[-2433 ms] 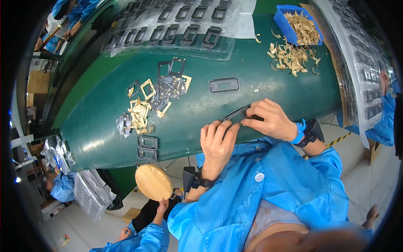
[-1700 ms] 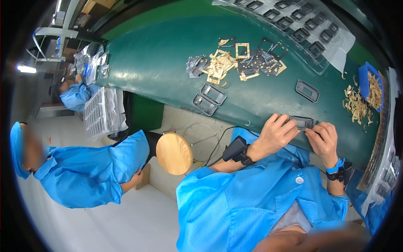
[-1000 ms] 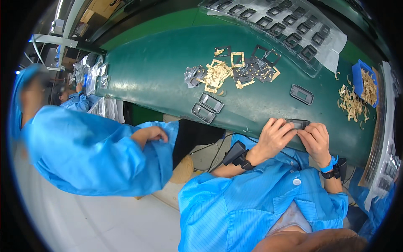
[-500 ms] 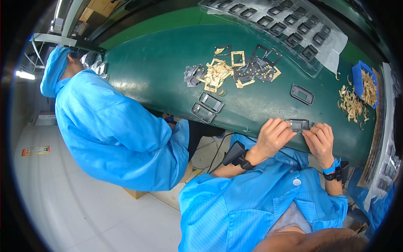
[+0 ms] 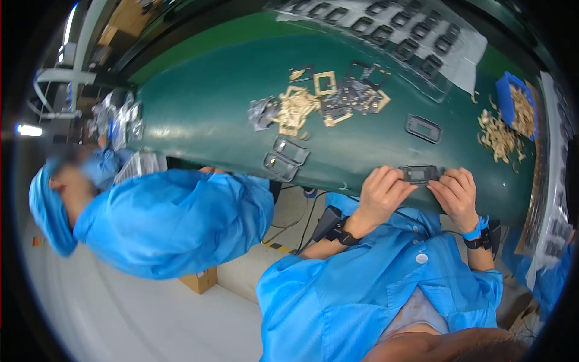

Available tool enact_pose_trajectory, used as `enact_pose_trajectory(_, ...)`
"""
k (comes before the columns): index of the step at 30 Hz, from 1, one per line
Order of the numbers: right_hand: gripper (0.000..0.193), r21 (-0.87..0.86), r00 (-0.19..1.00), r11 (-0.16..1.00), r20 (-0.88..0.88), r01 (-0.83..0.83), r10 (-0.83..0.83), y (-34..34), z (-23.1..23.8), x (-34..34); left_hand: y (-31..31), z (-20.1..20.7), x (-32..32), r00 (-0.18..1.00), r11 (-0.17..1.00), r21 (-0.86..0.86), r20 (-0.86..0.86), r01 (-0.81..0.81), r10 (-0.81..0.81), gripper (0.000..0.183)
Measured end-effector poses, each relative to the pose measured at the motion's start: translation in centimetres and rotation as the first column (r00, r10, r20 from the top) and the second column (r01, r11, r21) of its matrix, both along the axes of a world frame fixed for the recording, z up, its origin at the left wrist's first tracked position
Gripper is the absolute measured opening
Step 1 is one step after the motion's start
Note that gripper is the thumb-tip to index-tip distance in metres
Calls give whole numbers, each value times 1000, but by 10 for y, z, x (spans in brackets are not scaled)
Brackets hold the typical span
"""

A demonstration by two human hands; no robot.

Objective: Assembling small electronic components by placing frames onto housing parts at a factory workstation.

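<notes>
At the near edge of the green table, my left hand [image 5: 383, 190] and my right hand [image 5: 456, 193] grip a small dark rectangular plastic frame [image 5: 420, 174] between them, one at each short end. Its middle shows a lighter rectangular opening. The fingers of both hands are pinched closed on it. Just beyond lies a similar dark frame [image 5: 423, 128], touched by neither hand. Two more dark frames [image 5: 280, 166] lie side by side to the left of my left hand.
Further back are a pile of tan strips [image 5: 295, 110] and black flat sheets [image 5: 353, 99]. A plastic tray [image 5: 443, 90] of dark frames stands at the far side. Rightward, tan scraps [image 5: 498, 137] lie beside a blue bin [image 5: 504, 99]. A co-worker in blue [image 5: 175, 223] is at the left.
The co-worker at the left has leaned lower and turned, showing another person behind. My view has shifted slightly. Both hands still hold the frame, with the right fingers now closer along its end.
</notes>
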State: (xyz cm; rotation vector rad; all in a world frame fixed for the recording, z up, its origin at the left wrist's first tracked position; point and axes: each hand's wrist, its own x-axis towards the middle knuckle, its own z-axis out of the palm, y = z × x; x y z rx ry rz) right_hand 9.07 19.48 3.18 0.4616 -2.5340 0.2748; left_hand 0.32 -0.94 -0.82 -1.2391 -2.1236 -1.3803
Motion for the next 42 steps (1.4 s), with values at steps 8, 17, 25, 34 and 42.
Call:
enact_pose_trajectory(8, 43, -386, 966, 909, 253, 159, -61, 9, 2, 6, -10, 18, -3, 965, 993, -112, 252, -42, 69, 54)
enact_pose_trajectory(17, 72, -360, 939, 922, 343, 143, -12, 7, 5, -2, -8, 22, -5, 932, 975, -218, 359, 31, 51, 75)
enact_pose_trajectory(25, 66, -459, 918, 874, 394, 158, 41, 2, 2, -3, -11, 24, -6, 834, 989, -125, 552, 73, 8, 72)
enact_pose_trajectory(34, 41, -305, 965, 950, 261, 64, 19, -1, -4, 0, -13, 22, -4, 978, 966, -255, 207, 40, 15, 36)
enact_pose_trajectory(42, 20, -373, 979, 924, 202, 81, -4, -1, -8, 5, -12, 14, -3, 991, 979, -204, 133, 23, 4, 22)
